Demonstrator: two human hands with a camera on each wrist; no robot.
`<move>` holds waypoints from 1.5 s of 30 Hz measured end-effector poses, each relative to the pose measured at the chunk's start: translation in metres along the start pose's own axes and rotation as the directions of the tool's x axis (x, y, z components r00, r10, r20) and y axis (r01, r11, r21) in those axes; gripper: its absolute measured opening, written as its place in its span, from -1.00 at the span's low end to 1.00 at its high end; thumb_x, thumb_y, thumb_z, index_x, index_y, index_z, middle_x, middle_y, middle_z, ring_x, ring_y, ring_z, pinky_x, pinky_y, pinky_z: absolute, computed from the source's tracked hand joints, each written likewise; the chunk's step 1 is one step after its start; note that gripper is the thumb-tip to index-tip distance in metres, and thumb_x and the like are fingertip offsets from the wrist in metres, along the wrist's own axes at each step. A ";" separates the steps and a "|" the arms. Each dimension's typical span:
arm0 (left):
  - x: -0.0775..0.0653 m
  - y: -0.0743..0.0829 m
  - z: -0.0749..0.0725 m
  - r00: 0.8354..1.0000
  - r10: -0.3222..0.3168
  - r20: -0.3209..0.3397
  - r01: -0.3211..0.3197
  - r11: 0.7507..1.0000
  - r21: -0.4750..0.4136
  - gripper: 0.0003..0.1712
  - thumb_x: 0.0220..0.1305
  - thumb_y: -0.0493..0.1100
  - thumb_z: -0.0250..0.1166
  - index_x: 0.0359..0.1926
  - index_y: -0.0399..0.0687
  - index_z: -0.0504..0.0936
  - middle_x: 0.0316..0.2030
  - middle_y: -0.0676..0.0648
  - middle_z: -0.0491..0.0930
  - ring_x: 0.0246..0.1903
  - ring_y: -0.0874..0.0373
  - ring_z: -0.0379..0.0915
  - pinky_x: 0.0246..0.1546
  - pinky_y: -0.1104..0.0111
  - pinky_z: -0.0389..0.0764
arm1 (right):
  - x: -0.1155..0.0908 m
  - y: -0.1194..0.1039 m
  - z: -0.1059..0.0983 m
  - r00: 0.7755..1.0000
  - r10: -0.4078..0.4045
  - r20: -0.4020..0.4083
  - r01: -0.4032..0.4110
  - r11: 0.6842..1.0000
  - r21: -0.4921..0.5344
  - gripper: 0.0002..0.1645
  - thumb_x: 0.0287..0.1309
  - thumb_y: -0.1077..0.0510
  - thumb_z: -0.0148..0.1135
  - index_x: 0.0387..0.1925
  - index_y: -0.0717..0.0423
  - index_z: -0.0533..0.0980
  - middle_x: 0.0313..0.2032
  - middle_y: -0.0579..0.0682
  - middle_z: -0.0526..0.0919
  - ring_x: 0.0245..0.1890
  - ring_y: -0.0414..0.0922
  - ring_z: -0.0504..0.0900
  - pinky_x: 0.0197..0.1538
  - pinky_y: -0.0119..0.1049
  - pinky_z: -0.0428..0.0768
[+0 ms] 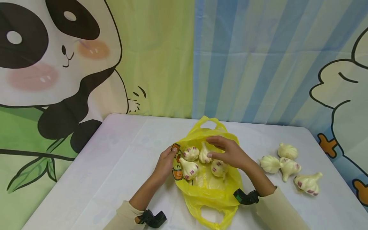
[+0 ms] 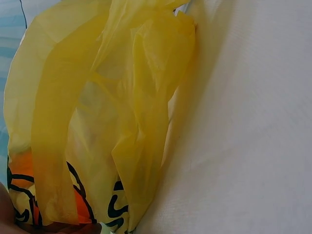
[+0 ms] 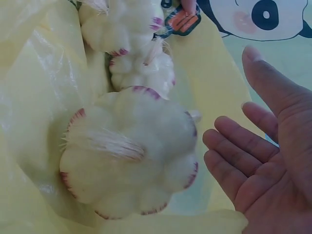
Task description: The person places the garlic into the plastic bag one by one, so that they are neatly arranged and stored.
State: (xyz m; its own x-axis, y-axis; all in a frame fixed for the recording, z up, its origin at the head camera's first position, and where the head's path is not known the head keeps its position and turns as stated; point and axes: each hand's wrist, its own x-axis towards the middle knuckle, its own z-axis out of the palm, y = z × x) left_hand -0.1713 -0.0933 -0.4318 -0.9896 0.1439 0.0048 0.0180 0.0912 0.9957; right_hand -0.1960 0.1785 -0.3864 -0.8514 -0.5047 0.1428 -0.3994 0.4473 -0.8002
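Observation:
A yellow plastic bag [image 1: 211,191] lies on the table with its mouth spread, and several garlic bulbs [image 1: 189,169] show inside. My left hand [image 1: 165,163] grips the bag's left edge, beside an orange and black print; in the left wrist view the yellow film [image 2: 117,107] hides most of that hand. My right hand [image 1: 230,151] is over the bag's right side, thumb and fingers spread near an upright garlic bulb [image 1: 204,155]. Seen from the right wrist, the palm [image 3: 268,185] holds nothing and stands apart from a large garlic bulb [image 3: 131,156].
Several more garlic bulbs [image 1: 289,166] lie on the white table [image 1: 123,153], to the right of the bag. Behind the table hangs a cloth backdrop [image 1: 155,57] with cartoon animals. The bag's handles [image 1: 214,223] stick out at its near and far ends.

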 end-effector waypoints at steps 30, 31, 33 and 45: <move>-0.003 0.008 0.000 1.000 -0.010 -0.003 0.010 1.000 -0.011 -0.50 0.56 -0.06 -0.16 0.27 -0.32 0.40 -0.18 -0.27 0.58 -0.23 -0.01 0.52 -0.21 0.27 0.51 | -0.081 0.007 -0.027 0.932 -0.164 -0.323 0.211 0.971 0.117 -0.46 0.13 0.51 0.26 0.17 0.31 0.43 0.16 0.23 0.49 0.22 -0.13 0.45 0.19 -0.31 0.41; -0.004 0.007 0.000 1.000 -0.011 -0.005 0.011 1.000 -0.008 -0.50 0.56 -0.07 -0.16 0.27 -0.32 0.39 -0.18 -0.27 0.58 -0.24 -0.01 0.52 -0.21 0.27 0.52 | -0.084 0.008 -0.029 0.926 -0.158 -0.344 0.210 0.970 0.120 -0.46 0.12 0.52 0.25 0.16 0.33 0.43 0.16 0.24 0.48 0.22 -0.12 0.45 0.19 -0.31 0.40; -0.003 0.006 0.000 1.000 -0.016 -0.010 0.016 1.000 -0.005 -0.50 0.56 -0.06 -0.16 0.27 -0.30 0.40 -0.20 -0.25 0.59 -0.24 0.00 0.52 -0.21 0.28 0.51 | -0.088 0.012 -0.032 0.913 -0.139 -0.384 0.200 0.972 0.124 -0.48 0.10 0.54 0.25 0.13 0.36 0.43 0.17 0.24 0.49 0.22 -0.11 0.46 0.18 -0.31 0.40; -0.003 0.002 0.002 1.000 -0.017 -0.003 0.017 1.000 -0.002 -0.50 0.57 -0.04 -0.18 0.27 -0.26 0.41 -0.15 -0.20 0.60 -0.21 0.05 0.53 -0.14 0.27 0.52 | -0.115 0.030 -0.050 0.834 -0.092 -0.544 0.157 0.985 0.073 -0.55 0.08 0.59 0.23 0.04 0.44 0.43 0.15 0.18 0.51 0.18 -0.17 0.49 0.15 -0.41 0.40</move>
State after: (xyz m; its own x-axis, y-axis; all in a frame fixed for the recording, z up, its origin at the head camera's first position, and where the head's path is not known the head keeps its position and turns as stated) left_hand -0.1685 -0.0918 -0.4296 -0.9902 0.1389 -0.0122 0.0006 0.0913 0.9958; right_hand -0.1271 0.2868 -0.3980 -0.8581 -0.0605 0.5100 -0.5021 0.3072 -0.8084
